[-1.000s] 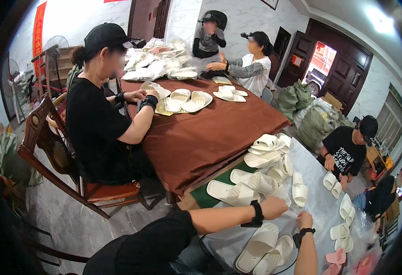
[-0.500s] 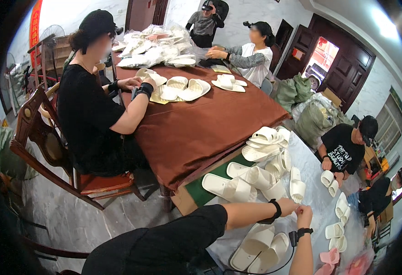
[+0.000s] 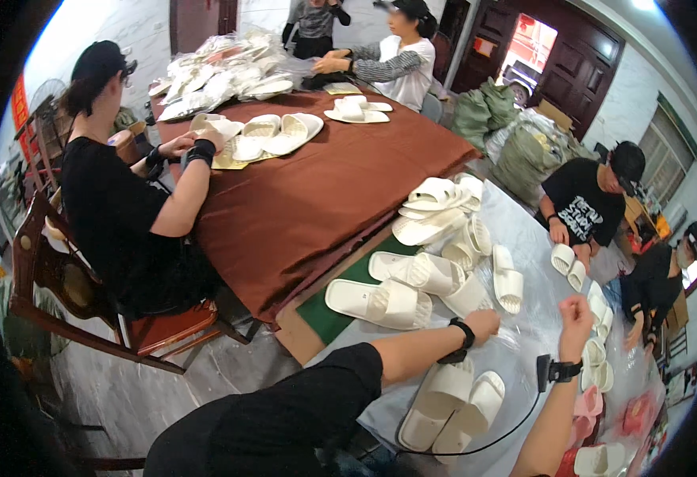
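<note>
A long tabletop (image 3: pixel 317 199) is running away from the camera, its far part lying under a brown cloth (image 3: pixel 340 171) and its near part under a clear plastic sheet (image 3: pixel 527 330). A person in a black shirt and cap (image 3: pixel 114 207) is sitting on a wooden chair (image 3: pixel 54 294) at the left side, handling pale slippers by the cloth's edge. At the far end a person in a striped shirt (image 3: pixel 392 60) is reaching toward a flat pair, and a heap of bagged slippers (image 3: pixel 221 71) is lying beside them. Green sacks (image 3: pixel 515 135) are standing against the right wall, with two more people in black working near them. A pile of white slippers (image 3: pixel 444 219) is sitting mid-table, with single ones spreading toward the wearer. A pair of white slippers (image 3: pixel 452 405) is lying under the wearer's forearms, on the plastic.

The left hand (image 3: pixel 485 324), wearing a black wristband, is closing its fingers on the plastic sheet, just beside a loose slipper. The right hand (image 3: pixel 577 316), with a black wrist device and cable, is curling into a loose fist, also pinching the sheet, it seems; how firmly is not clear.
</note>
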Tool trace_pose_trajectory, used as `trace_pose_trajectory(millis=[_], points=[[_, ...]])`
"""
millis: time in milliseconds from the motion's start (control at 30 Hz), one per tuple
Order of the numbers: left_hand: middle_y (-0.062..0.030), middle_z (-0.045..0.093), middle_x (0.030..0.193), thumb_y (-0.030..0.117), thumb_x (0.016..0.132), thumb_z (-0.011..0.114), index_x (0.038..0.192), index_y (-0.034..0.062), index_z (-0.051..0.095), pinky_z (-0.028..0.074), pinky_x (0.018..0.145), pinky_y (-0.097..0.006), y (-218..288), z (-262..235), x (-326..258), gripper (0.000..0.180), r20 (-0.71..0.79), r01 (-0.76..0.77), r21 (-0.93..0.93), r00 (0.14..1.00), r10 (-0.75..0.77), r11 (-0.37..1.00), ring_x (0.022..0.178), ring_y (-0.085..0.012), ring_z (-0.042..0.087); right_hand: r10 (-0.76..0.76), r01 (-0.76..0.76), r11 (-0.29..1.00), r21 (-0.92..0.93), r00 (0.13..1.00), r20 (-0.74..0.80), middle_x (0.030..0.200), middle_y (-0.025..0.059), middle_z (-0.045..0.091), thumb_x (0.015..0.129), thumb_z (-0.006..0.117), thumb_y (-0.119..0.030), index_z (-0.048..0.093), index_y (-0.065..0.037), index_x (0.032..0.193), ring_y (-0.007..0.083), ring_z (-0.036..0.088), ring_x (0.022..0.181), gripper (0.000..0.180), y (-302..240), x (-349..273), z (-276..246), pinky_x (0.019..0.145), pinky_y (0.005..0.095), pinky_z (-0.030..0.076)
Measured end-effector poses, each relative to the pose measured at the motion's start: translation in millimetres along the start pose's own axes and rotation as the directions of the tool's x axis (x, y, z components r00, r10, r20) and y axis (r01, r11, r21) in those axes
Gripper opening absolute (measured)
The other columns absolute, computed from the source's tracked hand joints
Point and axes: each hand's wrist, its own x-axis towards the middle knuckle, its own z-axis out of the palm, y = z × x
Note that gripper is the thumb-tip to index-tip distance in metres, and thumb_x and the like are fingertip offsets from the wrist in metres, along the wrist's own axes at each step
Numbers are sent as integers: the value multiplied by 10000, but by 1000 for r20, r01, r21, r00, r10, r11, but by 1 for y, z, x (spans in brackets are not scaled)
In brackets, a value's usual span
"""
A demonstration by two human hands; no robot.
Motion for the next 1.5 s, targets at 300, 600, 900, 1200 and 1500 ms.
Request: trace_pose_trajectory(millis=[300,600,900,1200,1500], points=[[-150,675,838,174,828,619,874,66,706,500,729,-397,0,-22,-8,146,6,-117,-128,993,119,985,818,-328,639,-93,65,993,-103,950,-297,726,-60,412,848,620,-46,525,-50,809,48,363,660,104,-9,-8,-123,595,199,293],[-132,693,821,171,852,638,918,20,703,503,709,-338,46,-104,-28,176,-70,-122,-414,992,102,902,756,-239,658,122,-115,993,42,930,-347,749,-46,436,871,616,-83,492,-60,774,45,395,676,160,7,-109,-180,593,189,312],[-111,680,739,186,893,588,890,3,690,484,634,-330,80,-156,-157,209,235,-207,-402,918,319,892,645,-228,637,586,-593,802,-72,804,-100,867,17,579,771,640,-3,568,-59,783,126,534,747,92,22,-257,-165,648,250,432],[-148,648,770,249,904,567,900,52,659,468,653,-422,96,-120,-260,218,390,-90,-219,905,172,972,726,-352,618,229,-260,964,59,923,310,912,138,664,853,605,-79,650,14,993,267,628,875,174,-108,-270,-3,797,313,476],[-191,651,831,202,885,569,927,42,666,481,677,-419,80,-112,-262,191,338,-117,-105,930,146,988,768,-361,625,249,-280,960,11,869,427,688,182,587,886,552,-173,620,13,859,294,589,614,200,-101,-301,25,588,350,448]])
